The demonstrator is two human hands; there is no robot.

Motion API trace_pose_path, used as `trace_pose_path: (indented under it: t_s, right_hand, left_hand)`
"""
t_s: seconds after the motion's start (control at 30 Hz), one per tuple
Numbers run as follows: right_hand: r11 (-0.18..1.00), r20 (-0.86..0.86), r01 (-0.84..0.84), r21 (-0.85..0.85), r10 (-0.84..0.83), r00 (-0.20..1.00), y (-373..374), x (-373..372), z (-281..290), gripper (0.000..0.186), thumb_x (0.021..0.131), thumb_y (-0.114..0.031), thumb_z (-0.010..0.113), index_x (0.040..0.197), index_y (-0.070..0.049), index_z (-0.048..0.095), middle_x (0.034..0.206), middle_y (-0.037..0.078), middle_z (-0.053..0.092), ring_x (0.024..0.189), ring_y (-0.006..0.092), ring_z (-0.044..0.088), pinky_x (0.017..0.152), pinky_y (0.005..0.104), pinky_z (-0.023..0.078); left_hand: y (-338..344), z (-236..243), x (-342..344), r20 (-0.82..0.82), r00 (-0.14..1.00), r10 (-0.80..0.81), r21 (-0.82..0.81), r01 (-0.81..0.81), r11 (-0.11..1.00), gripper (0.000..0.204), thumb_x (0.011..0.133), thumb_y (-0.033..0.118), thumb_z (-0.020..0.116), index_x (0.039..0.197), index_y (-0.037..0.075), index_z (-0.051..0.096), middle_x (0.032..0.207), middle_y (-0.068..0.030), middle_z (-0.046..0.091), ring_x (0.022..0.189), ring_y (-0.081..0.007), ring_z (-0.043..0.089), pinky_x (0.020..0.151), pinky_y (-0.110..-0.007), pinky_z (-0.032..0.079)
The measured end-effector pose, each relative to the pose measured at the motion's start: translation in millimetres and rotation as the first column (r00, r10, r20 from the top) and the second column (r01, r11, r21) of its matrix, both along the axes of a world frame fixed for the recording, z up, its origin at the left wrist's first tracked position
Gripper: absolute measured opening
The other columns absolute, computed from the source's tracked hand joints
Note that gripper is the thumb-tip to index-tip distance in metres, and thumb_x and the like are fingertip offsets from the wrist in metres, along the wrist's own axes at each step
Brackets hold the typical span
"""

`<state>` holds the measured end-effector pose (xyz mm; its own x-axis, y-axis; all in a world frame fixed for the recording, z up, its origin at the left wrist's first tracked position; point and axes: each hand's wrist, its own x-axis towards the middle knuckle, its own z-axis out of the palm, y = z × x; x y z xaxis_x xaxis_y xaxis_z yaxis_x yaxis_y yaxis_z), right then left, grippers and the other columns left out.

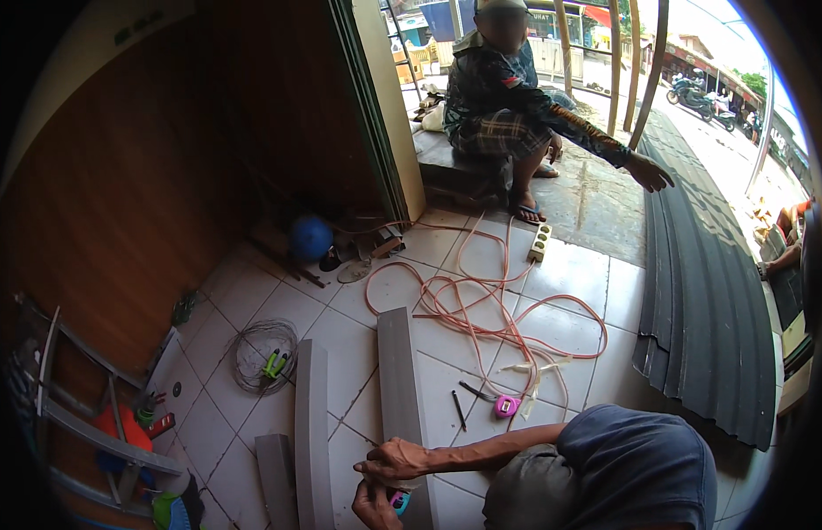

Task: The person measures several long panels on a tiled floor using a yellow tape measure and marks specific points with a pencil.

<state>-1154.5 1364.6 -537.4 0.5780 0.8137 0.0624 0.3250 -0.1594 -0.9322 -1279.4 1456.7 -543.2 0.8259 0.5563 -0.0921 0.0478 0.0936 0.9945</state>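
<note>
Neither of my hands shows. Just below me a crouched person in a navy top (641, 459) and grey head covering (527, 495) has both hands (393, 459) over a long grey board or channel (395, 353), near a small teal tool (399, 500). Another grey length (310, 397) and a shorter piece (274, 477) lie to its left. On the tiles (623, 291) are a pink tape measure (506, 406), a black pen-like stick (459, 411) and a wire coil (243, 353) with green-handled pliers (271, 369).
A person (490, 97) sits on the doorway step, arm stretched right. Orange cable (592, 318), a power strip (540, 243) and a blue ball-like object (310, 237) lie ahead. Corrugated dark sheets (702, 336) line the right; a ladder (111, 442) and brown wall panel (128, 221) stand left.
</note>
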Motion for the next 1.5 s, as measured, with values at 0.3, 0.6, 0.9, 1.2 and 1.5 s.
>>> trace_pose_path:
  t_s: [0.3,0.6,0.9,1.2,1.5]
  right_hand:
    - [0.999,-0.092,-0.052,-0.003,0.052,0.994,0,3,4,0.079,0.093,-0.070,0.041,0.080,0.004,0.066,0.069,0.019,0.063,0.069,0.0321,0.066,0.061,0.0450,0.052]
    - [0.909,-0.419,0.321,-0.266,-0.409,0.811,-8,31,10,0.077,0.086,-0.072,0.053,0.094,0.003,0.069,0.068,0.011,0.063,0.059,0.0203,0.061,0.054,0.0374,0.050]
    - [0.959,-0.884,0.195,0.206,0.097,0.457,-34,27,-15,0.080,0.091,-0.065,0.050,0.150,-0.014,0.031,0.133,0.015,0.044,0.125,0.0340,0.048,0.095,0.0562,0.049]
    - [0.876,-0.912,0.454,0.163,-0.041,0.407,11,2,-14,0.045,0.094,-0.015,0.065,0.134,-0.001,0.050,0.094,0.009,0.064,0.080,0.0186,0.063,0.067,0.0327,0.052]
    - [0.931,-0.805,0.345,-0.121,-0.295,0.514,-23,35,2,0.057,0.091,-0.059,0.059,0.107,-0.005,0.059,0.062,-0.001,0.047,0.041,0.0063,0.034,0.036,0.0240,0.026]
  left_hand:
    - [10,-10,-5,0.038,0.999,-0.028,0.151,0.022,0.988,0.026,0.092,0.016,0.068,0.106,-0.001,0.052,0.084,-0.0039,0.060,0.071,-0.0116,0.058,0.061,-0.025,0.047]
    - [22,9,-1,-0.108,0.994,0.033,0.541,0.031,0.840,0.020,0.087,0.014,0.071,0.081,-0.002,0.061,0.066,-0.0068,0.064,0.055,-0.0141,0.057,0.056,-0.031,0.048]
    - [26,-3,-19,0.052,0.970,0.238,-0.058,-0.235,0.970,0.017,0.086,0.012,0.074,0.090,-0.001,0.064,0.075,-0.0062,0.066,0.063,-0.0122,0.059,0.063,-0.027,0.050]
    - [-9,0,-13,-0.072,0.996,-0.057,0.794,0.092,0.601,0.034,0.087,0.022,0.068,0.112,-0.002,0.065,0.098,-0.0184,0.066,0.085,-0.0362,0.066,0.076,-0.044,0.052]
    - [-13,-60,-33,-0.343,0.921,-0.184,0.648,0.374,0.664,0.046,0.093,0.035,0.060,0.123,0.000,0.060,0.101,-0.0204,0.066,0.094,-0.0378,0.064,0.084,-0.045,0.051]
